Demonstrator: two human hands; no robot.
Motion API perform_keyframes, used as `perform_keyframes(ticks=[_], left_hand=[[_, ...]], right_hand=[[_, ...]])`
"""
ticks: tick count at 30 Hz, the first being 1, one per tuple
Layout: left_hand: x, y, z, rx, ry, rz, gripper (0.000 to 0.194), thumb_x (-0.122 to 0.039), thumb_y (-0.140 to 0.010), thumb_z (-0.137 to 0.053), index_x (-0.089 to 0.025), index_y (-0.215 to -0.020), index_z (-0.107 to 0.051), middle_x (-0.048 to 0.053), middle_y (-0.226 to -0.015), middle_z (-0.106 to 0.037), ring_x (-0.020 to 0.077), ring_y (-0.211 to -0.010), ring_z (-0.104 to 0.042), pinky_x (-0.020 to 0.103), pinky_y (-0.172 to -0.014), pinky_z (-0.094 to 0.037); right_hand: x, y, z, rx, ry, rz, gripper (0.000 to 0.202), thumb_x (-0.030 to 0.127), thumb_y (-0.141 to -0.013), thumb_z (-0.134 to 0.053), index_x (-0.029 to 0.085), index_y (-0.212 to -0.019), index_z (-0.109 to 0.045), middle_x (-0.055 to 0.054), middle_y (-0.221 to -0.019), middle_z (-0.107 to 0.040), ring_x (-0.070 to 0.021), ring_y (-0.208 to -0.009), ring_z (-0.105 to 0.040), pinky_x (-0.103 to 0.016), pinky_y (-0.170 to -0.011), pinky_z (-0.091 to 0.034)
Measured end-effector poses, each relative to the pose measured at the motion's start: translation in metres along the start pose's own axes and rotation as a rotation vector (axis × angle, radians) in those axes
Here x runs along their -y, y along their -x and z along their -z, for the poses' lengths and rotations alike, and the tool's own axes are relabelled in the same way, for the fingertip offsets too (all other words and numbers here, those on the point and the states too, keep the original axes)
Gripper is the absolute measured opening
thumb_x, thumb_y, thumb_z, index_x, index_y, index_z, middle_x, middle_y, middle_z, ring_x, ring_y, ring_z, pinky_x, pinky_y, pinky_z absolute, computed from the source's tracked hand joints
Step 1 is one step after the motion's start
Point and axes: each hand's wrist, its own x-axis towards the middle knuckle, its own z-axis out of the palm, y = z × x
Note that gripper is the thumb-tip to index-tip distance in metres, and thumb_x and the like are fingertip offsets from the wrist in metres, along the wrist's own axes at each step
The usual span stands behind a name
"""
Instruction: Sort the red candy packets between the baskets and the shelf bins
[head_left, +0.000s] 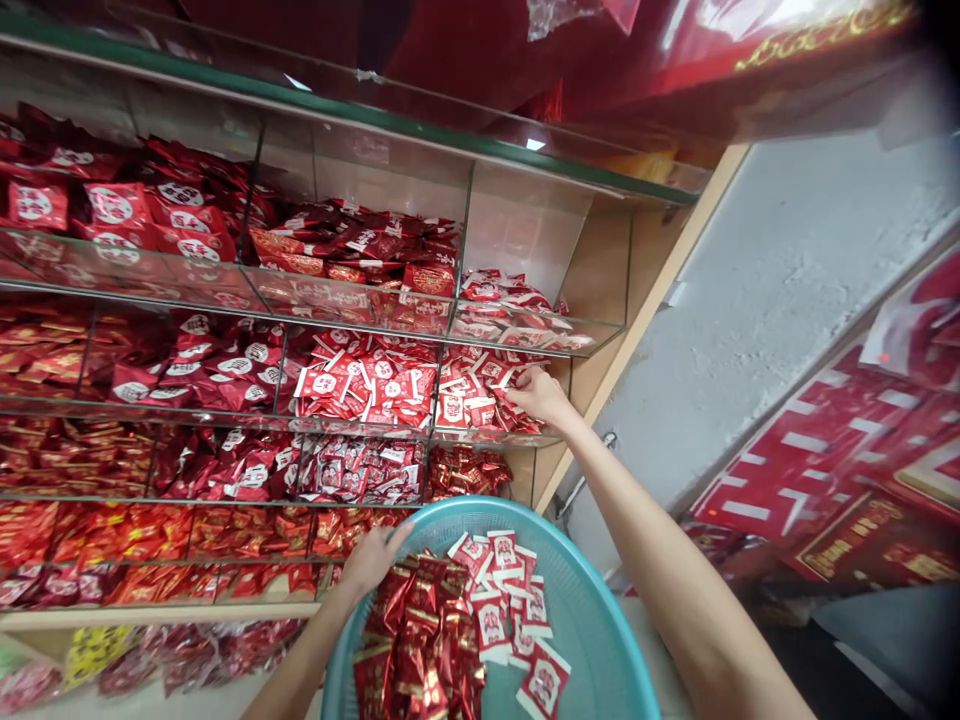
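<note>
My left hand (373, 556) grips the far left rim of a round teal plastic basket (592, 610) held low in front of me. Inside it lie dark red foil candy packets (420, 640) and several red-and-white sachets (510, 600). My right hand (538, 393) reaches into the rightmost bin of the second clear shelf tier, its fingers down among the red-and-white sachets (472, 395) there; whether it has closed on any is hidden.
A tiered clear acrylic rack (465, 220) holds several bins of red packets. The rack's wooden side panel (637, 310) and a grey wall (757, 300) stand to the right. Red paper decorations (817, 460) lean at the far right. Bagged sweets (195, 650) lie below.
</note>
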Motion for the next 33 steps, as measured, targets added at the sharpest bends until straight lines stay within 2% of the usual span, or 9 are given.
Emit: perform_keyframes(ticks=[6, 12, 14, 16, 18, 21, 24, 28, 33], left_hand=[[0.001, -0.001, 0.0, -0.014, 0.02, -0.047, 0.054, -0.063, -0.076, -0.03, -0.018, -0.057, -0.052, -0.001, -0.053, -0.052, 0.0145, -0.055, -0.049, 0.023, -0.058, -0.034], [-0.005, 0.002, 0.003, -0.006, 0.008, -0.076, 0.054, -0.064, -0.076, -0.028, -0.019, -0.055, -0.047, -0.003, -0.05, -0.045, 0.0134, -0.052, -0.045, 0.023, -0.053, -0.03], [-0.006, 0.002, 0.003, -0.015, -0.002, -0.065, 0.053, -0.064, -0.076, -0.028, -0.019, -0.054, -0.045, -0.003, -0.049, -0.044, 0.0133, -0.051, -0.045, 0.023, -0.053, -0.029], [-0.006, 0.001, 0.003, -0.012, -0.002, -0.064, 0.053, -0.064, -0.077, -0.028, -0.019, -0.053, -0.045, -0.003, -0.05, -0.045, 0.0133, -0.052, -0.045, 0.023, -0.054, -0.03], [-0.005, 0.001, 0.003, -0.009, 0.004, -0.077, 0.053, -0.063, -0.077, -0.028, -0.019, -0.054, -0.046, -0.002, -0.051, -0.047, 0.0134, -0.054, -0.046, 0.022, -0.055, -0.031], [-0.003, 0.0, 0.002, -0.008, 0.011, -0.083, 0.053, -0.062, -0.077, -0.028, -0.019, -0.055, -0.05, -0.002, -0.05, -0.047, 0.0135, -0.053, -0.046, 0.022, -0.056, -0.032], [-0.001, 0.0, 0.002, 0.003, 0.031, -0.074, 0.053, -0.061, -0.077, -0.03, -0.018, -0.059, -0.055, -0.002, -0.051, -0.049, 0.0138, -0.054, -0.047, 0.023, -0.056, -0.033], [-0.001, -0.001, 0.002, 0.011, 0.06, -0.079, 0.053, -0.059, -0.077, -0.032, -0.017, -0.064, -0.06, -0.001, -0.054, -0.053, 0.0141, -0.056, -0.048, 0.023, -0.058, -0.034], [-0.002, -0.001, 0.002, 0.007, 0.04, -0.079, 0.053, -0.06, -0.077, -0.03, -0.017, -0.058, -0.056, -0.002, -0.05, -0.049, 0.0129, -0.053, -0.046, 0.022, -0.056, -0.033]], right_hand=[[-0.012, 0.035, 0.008, 0.012, -0.193, 0.056, 0.026, 0.036, -0.065, -0.059, 0.016, -0.079, -0.049, 0.001, -0.068, -0.057, -0.0115, -0.062, -0.052, -0.022, -0.057, -0.037], [-0.016, 0.082, 0.015, 0.078, -0.453, 0.074, 0.025, 0.036, -0.068, -0.056, 0.017, -0.08, -0.045, 0.002, -0.067, -0.054, -0.0098, -0.058, -0.05, -0.022, -0.055, -0.039], [-0.017, 0.104, 0.01, 0.089, -0.491, 0.072, 0.023, 0.037, -0.071, -0.053, 0.018, -0.081, -0.044, 0.002, -0.068, -0.054, -0.0097, -0.058, -0.049, -0.022, -0.054, -0.038], [-0.024, 0.133, -0.005, 0.148, -0.49, 0.046, 0.021, 0.038, -0.074, -0.05, 0.019, -0.079, -0.043, 0.002, -0.067, -0.054, -0.0103, -0.058, -0.049, -0.022, -0.053, -0.038], [-0.036, 0.166, -0.029, 0.192, -0.429, 0.022, 0.017, 0.035, -0.075, -0.048, 0.02, -0.075, -0.042, 0.002, -0.068, -0.054, -0.0117, -0.063, -0.051, -0.022, -0.057, -0.039], [-0.058, 0.212, -0.066, 0.319, -0.227, -0.1, 0.007, 0.027, -0.075, -0.045, 0.021, -0.077, -0.041, 0.002, -0.069, -0.057, -0.0138, -0.066, -0.053, -0.023, -0.059, -0.038], [-0.069, 0.243, -0.087, 0.371, 0.049, -0.166, 0.008, 0.022, -0.074, -0.045, 0.021, -0.081, -0.045, -0.002, -0.079, -0.061, -0.0185, -0.081, -0.055, -0.025, -0.068, -0.037], [-0.062, 0.256, -0.095, 0.469, 0.246, -0.227, 0.02, 0.021, -0.075, -0.045, 0.018, -0.095, -0.049, -0.01, -0.095, -0.062, -0.0225, -0.092, -0.056, -0.028, -0.073, -0.038], [-0.056, 0.255, -0.105, 0.586, 0.317, -0.289, 0.046, 0.019, -0.073, -0.046, 0.011, -0.118, -0.043, -0.016, -0.11, -0.058, -0.0255, -0.1, -0.055, -0.031, -0.079, -0.04]])
